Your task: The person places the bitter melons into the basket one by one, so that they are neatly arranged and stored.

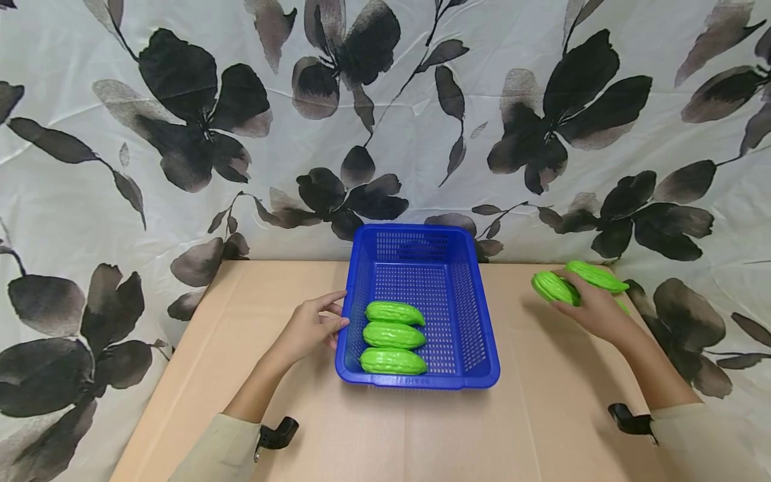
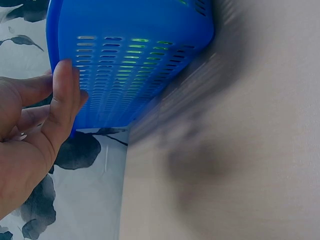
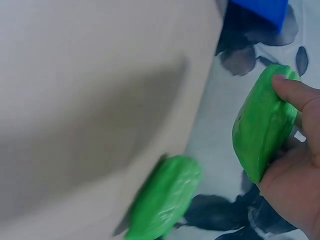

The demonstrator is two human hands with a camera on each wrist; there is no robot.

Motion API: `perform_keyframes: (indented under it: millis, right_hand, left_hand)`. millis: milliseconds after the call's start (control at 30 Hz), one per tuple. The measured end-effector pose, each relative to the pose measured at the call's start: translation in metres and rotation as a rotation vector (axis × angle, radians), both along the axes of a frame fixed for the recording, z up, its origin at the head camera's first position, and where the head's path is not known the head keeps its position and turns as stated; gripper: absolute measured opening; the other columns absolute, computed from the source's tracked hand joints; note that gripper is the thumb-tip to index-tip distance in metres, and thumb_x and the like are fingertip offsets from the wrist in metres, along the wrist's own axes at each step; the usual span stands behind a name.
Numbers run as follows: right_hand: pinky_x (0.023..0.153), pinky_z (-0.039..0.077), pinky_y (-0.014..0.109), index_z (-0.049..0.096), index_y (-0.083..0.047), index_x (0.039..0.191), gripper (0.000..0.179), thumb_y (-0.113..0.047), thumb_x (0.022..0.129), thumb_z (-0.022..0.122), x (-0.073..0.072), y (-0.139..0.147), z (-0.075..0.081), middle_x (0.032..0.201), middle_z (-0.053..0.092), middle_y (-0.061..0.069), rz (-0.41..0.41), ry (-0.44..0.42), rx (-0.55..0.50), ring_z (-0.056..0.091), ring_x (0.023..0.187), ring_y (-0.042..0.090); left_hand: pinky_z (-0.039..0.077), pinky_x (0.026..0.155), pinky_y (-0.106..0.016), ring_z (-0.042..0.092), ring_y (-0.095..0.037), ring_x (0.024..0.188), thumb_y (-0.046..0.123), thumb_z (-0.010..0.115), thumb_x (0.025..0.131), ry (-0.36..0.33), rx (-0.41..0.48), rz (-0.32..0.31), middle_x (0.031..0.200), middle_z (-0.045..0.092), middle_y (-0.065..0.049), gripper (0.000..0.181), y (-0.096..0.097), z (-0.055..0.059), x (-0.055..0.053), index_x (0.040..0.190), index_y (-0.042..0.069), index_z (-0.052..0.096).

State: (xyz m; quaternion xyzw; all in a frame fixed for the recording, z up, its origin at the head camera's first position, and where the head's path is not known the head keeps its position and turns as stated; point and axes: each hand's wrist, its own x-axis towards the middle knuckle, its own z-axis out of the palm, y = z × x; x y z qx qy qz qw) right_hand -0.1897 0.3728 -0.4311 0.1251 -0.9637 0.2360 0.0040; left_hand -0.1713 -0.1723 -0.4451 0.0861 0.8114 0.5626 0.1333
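Note:
In the head view, my right hand (image 1: 593, 311) grips a green bitter melon (image 1: 554, 288) above the right side of the table, thumb and fingers on its sides. The right wrist view shows this held bitter melon (image 3: 262, 122) tilted, with the thumb across its upper end. Another bitter melon (image 1: 596, 276) lies just behind the hand, and part of a further one shows beside the knuckles. My left hand (image 1: 310, 328) touches the left rim of a blue plastic basket (image 1: 482, 321) with its fingertips. Inside the basket, three bitter melons (image 1: 393, 335) lie in a column along the left side.
The basket stands at the middle back of a light wooden table (image 1: 415, 428). Behind it hangs a white cloth (image 1: 421, 161) with dark flowers. A black wrist mount (image 1: 277, 434) sits at the left sleeve, another (image 1: 629, 420) at the right.

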Motion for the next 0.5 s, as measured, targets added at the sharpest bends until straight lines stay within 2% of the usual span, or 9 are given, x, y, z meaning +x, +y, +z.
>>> perform_keyframes:
  millis: [67, 300, 400, 500]
  right_hand:
    - [0.082, 0.050, 0.055, 0.043, 0.002, 0.149, 0.063, -0.018, 0.097, 0.073, -0.005, -0.007, 0.006, 0.135, 0.055, 0.033, 0.007, -0.021, -0.008, 0.058, 0.111, 0.048]
    - [0.104, 0.046, 0.068, 0.038, -0.001, 0.155, 0.068, -0.023, 0.100, 0.071, -0.022, -0.035, 0.023, 0.149, 0.048, 0.030, 0.025, -0.106, -0.040, 0.050, 0.132, 0.051]
    - [0.105, 0.047, 0.067, 0.039, 0.000, 0.154, 0.067, -0.021, 0.099, 0.071, -0.029, -0.047, 0.030, 0.148, 0.050, 0.029, 0.057, -0.114, -0.044, 0.052, 0.129, 0.049]
    - [0.098, 0.052, 0.060, 0.040, -0.003, 0.153, 0.065, -0.020, 0.099, 0.071, -0.037, -0.058, 0.038, 0.142, 0.055, 0.027, 0.081, -0.115, -0.032, 0.057, 0.119, 0.043]
  left_hand:
    - [0.066, 0.056, -0.035, 0.069, -0.016, 0.063, -0.001, 0.069, 0.096, -0.003, 0.000, 0.000, 0.115, 0.064, -0.023, 0.060, 0.000, 0.000, 0.000, 0.152, 0.000, 0.047]
    - [0.066, 0.056, -0.034, 0.069, -0.016, 0.062, -0.001, 0.069, 0.096, 0.003, -0.006, 0.001, 0.115, 0.064, -0.023, 0.060, 0.000, -0.001, 0.001, 0.152, 0.000, 0.047]
    - [0.066, 0.056, -0.034, 0.069, -0.016, 0.062, -0.001, 0.068, 0.096, 0.007, -0.005, -0.003, 0.115, 0.064, -0.023, 0.060, 0.000, -0.002, 0.001, 0.152, 0.000, 0.047]
    - [0.066, 0.056, -0.034, 0.069, -0.016, 0.062, -0.002, 0.068, 0.096, 0.010, -0.003, -0.007, 0.115, 0.064, -0.023, 0.060, 0.000, -0.003, 0.001, 0.152, -0.001, 0.047]
